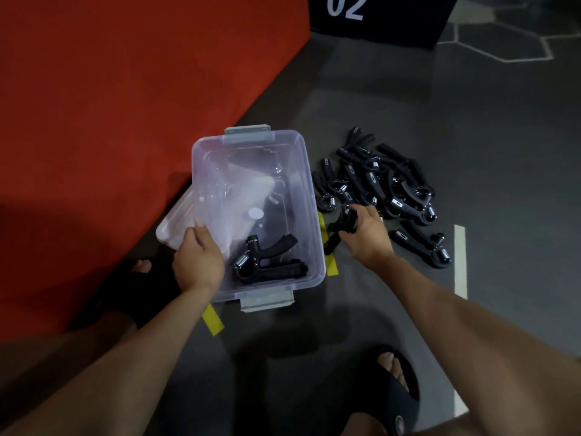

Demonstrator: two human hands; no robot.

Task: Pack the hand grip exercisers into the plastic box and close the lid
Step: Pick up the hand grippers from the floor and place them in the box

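The right hand (366,234) was clamped round a black spring-loaded hand grip exerciser (341,226), just beside the clear plastic box (309,196). The left hand (198,259) gripped the box's rim. Stiff, light and knobbly by the look; the padded handles seemed the surest hold.

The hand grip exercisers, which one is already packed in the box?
The exerciser lying at the near end of the clear plastic box. The rest are still outside: a pile on the floor, one in the right hand.

left hand (197,259): fingers curled, gripping | right hand (366,234): curled, holding | arms extended
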